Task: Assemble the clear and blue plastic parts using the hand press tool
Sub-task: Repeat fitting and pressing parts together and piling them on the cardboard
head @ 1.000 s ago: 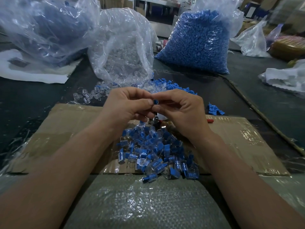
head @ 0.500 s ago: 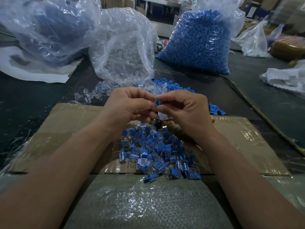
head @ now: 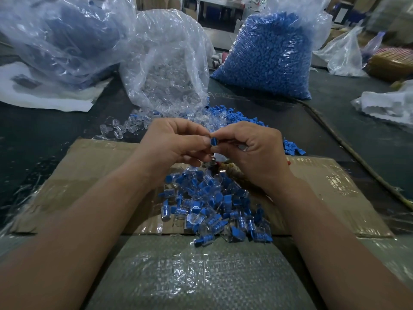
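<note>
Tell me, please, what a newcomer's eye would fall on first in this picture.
First the two hands meeting at centre: the left hand and right hand pinch a small blue part between their fingertips. Just below them a heap of blue-and-clear pieces lies on the cardboard sheet. Behind, a bulging bag of blue parts stands right of a bag of clear parts.

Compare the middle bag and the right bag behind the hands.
The middle bag has clear contents; the right bag has blue ones. The middle bag sags, partly full; the right bag stands packed. Both are clear plastic on the dark table.
</note>
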The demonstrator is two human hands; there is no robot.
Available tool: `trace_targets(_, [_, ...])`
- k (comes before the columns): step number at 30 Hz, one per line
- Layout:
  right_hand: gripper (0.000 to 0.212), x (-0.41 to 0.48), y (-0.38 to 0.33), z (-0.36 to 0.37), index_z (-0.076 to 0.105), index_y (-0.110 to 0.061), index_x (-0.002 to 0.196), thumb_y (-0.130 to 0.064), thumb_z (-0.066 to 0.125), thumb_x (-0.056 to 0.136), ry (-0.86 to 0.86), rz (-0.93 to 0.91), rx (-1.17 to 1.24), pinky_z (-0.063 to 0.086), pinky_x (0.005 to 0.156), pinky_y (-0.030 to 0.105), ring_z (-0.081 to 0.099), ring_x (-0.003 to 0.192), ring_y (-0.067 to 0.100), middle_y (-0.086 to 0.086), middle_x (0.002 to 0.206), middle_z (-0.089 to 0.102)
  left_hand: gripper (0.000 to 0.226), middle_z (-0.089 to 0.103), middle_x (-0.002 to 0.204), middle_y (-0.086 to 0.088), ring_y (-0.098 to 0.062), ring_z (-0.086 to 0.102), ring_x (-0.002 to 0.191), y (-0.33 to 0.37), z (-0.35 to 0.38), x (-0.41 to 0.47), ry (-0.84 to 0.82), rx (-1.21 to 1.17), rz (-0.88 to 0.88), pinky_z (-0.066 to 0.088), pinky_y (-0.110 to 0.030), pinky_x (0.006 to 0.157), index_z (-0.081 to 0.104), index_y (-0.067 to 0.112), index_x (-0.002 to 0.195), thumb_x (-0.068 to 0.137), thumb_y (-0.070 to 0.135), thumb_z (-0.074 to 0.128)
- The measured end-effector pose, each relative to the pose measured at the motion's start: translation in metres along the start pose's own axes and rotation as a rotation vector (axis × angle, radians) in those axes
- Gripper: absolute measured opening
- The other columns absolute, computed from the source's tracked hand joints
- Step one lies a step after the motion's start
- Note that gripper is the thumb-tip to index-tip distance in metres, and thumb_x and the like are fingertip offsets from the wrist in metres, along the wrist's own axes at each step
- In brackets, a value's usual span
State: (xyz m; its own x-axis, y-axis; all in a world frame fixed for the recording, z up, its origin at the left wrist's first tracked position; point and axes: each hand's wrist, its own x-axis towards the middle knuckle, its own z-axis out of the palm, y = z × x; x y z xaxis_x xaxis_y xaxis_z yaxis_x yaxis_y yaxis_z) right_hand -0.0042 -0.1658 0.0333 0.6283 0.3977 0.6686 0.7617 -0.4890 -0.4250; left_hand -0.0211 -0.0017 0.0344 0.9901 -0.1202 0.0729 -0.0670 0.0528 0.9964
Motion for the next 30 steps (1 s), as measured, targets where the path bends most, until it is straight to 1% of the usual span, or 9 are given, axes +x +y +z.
trace_targets(8, [0.020,-0.001,-0.001,0.001,0.072,-0.003,0.088,-0.008,0.073,0.069,0.002,-0.050,-0.013,0.052,0.071,0.021,0.061,0.079,0.010,0.006,0.081,0.070,0.016,0.067,0.056,-0.006,-0.015,0.064,0.048,-0.001,0.002,-0.001,0.017,0.031,0.023,0.051,-0.019,0.046,0.063,0.009,0.067,0.075,-0.005,0.064])
trace_targets(14, [0.019,0.000,-0.002,0.000,0.072,-0.004,0.088,-0.008,0.074,0.070,0.007,-0.069,-0.017,0.052,0.071,0.018,0.062,0.078,0.010,0.006,0.080,0.070,0.016,0.066,0.054,-0.005,-0.014,0.063,0.047,-0.002,0.003,0.000,0.020,0.041,0.037,0.050,-0.018,0.045,0.063,0.009,0.067,0.075,-0.006,0.064])
trace_targets(17, [0.021,0.000,-0.001,0.000,0.072,-0.005,0.090,-0.009,0.074,0.070,-0.027,-0.043,-0.010,0.052,0.071,0.017,0.061,0.078,0.008,-0.001,0.081,0.068,0.016,0.066,0.054,-0.005,-0.014,0.063,0.047,-0.003,0.002,0.001,0.013,0.037,0.030,0.050,-0.018,0.045,0.063,0.008,0.068,0.075,-0.005,0.064])
trace_targets(19, [0.028,0.000,0.000,-0.003,0.070,-0.006,0.095,-0.017,0.076,0.069,-0.087,0.058,0.018,0.052,0.073,0.016,0.062,0.075,0.006,-0.008,0.081,0.064,0.014,0.066,0.054,-0.006,-0.013,0.062,0.047,-0.004,0.002,0.002,0.009,0.025,0.013,0.050,-0.019,0.046,0.062,0.007,0.069,0.076,-0.004,0.063])
trace_targets(21, [0.036,0.001,0.004,-0.010,0.069,-0.012,0.099,-0.032,0.072,0.069,-0.130,0.232,0.042,0.049,0.075,0.011,0.061,0.074,-0.002,-0.019,0.079,0.060,0.014,0.066,0.055,-0.005,-0.013,0.062,0.048,-0.004,0.001,0.002,0.017,-0.001,0.001,0.051,-0.019,0.047,0.061,0.007,0.069,0.077,-0.003,0.062])
trace_targets(24, [0.024,0.003,0.018,-0.029,0.068,-0.025,0.094,-0.036,0.070,0.073,-0.226,0.433,-0.056,0.047,0.069,0.007,0.059,0.075,-0.009,-0.024,0.077,0.059,0.013,0.067,0.056,-0.004,-0.012,0.063,0.048,-0.002,-0.001,0.003,0.039,-0.045,-0.005,0.052,-0.018,0.047,0.060,0.007,0.070,0.079,-0.003,0.061])
trace_targets(26, [0.025,0.003,0.027,-0.044,0.066,-0.029,0.095,-0.037,0.072,0.072,-0.369,0.552,-0.120,0.044,0.067,0.010,0.057,0.080,-0.006,-0.022,0.084,0.061,0.012,0.067,0.057,-0.004,-0.012,0.063,0.049,-0.001,-0.002,0.002,0.044,-0.053,-0.005,0.051,-0.018,0.047,0.060,0.006,0.071,0.079,-0.003,0.060])
trace_targets(28, [0.037,0.001,0.032,-0.053,0.062,-0.033,0.103,-0.038,0.075,0.069,-0.538,0.654,-0.140,0.035,0.068,0.010,0.053,0.088,-0.006,-0.024,0.091,0.057,0.011,0.068,0.058,-0.005,-0.012,0.063,0.049,-0.001,-0.001,0.002,0.044,-0.054,-0.009,0.051,-0.018,0.048,0.060,0.006,0.072,0.079,-0.002,0.060])
trace_targets(30, [0.051,-0.001,0.032,-0.054,0.055,-0.036,0.112,-0.036,0.078,0.067,-0.713,0.730,-0.132,0.030,0.066,0.013,0.046,0.088,-0.007,-0.025,0.095,0.051,0.010,0.068,0.058,-0.005,-0.012,0.063,0.049,-0.002,-0.001,0.002,0.046,-0.061,-0.014,0.052,-0.018,0.048,0.059,0.005,0.072,0.079,-0.002,0.060])
